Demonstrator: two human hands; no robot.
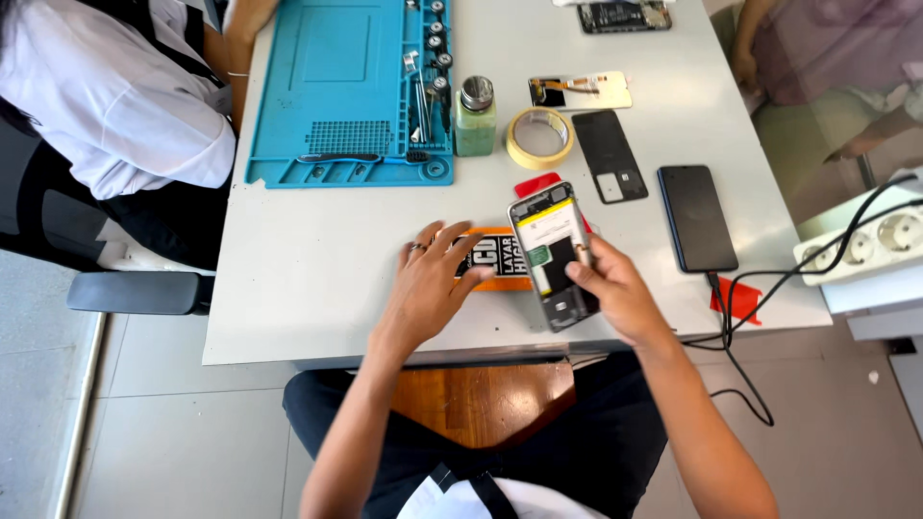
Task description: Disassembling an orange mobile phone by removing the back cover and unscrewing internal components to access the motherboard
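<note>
Two hands at the white table [317,288] edge. Right hand [615,293] has its grip closed round the lower end of an opened smartphone [556,252], back cover off, innards up; long axis runs away from the person, tilted slightly left, top end raised off the table. Left hand [428,284] lies flat, fingers spread, on an orange-and-black flat package [498,259] just left of the phone, holding nothing. Red card [536,184] peeks out beyond the phone. Farther off: tape roll [539,137], green-based bottle [475,117], blue repair mat [351,91].

White table [317,288], grey tiled floor [163,442], daylight from right.
</note>
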